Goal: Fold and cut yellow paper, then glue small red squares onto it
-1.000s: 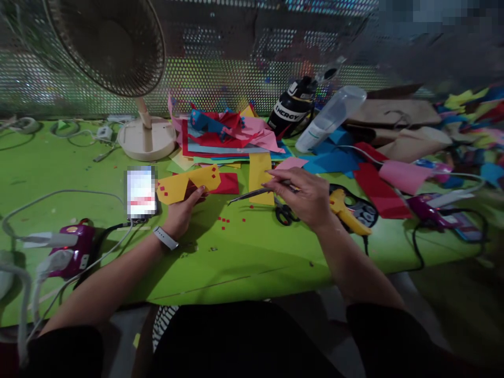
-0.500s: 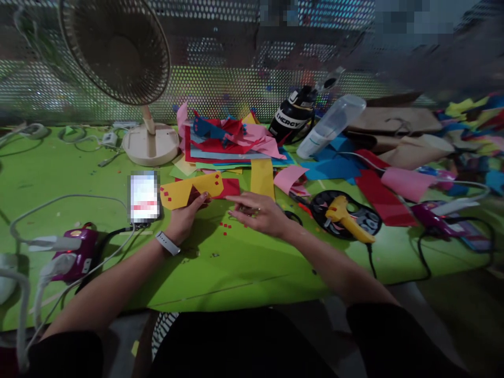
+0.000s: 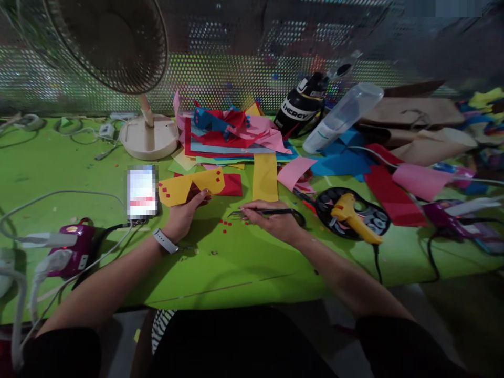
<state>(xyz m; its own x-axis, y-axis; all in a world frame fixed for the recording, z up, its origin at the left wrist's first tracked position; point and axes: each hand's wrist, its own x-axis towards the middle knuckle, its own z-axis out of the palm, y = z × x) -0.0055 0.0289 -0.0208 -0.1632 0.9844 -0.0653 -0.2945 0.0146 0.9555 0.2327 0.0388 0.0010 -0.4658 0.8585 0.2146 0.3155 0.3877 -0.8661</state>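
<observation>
My left hand is closed on a folded yellow paper piece, thumb in front. The piece has a V-shaped notch below and small red squares at both ends. A red paper piece lies just behind its right end. My right hand is closed around slim dark tweezers, their fine tips pointing left above the table. Several tiny red paper squares lie on the green table below the tips. Beside the right wrist is a black ring-shaped thing, partly hidden.
A phone and a purple power socket with cables sit left. A fan stands behind. Coloured paper, a black bottle and a clear bottle are at the back. A yellow glue gun rests on a black tray right.
My right hand, its fingers loosely apart before, is now closed on the tweezers, slightly lower and nearer the small red squares. My left hand keeps the yellow paper in place. The view has shifted slightly.
</observation>
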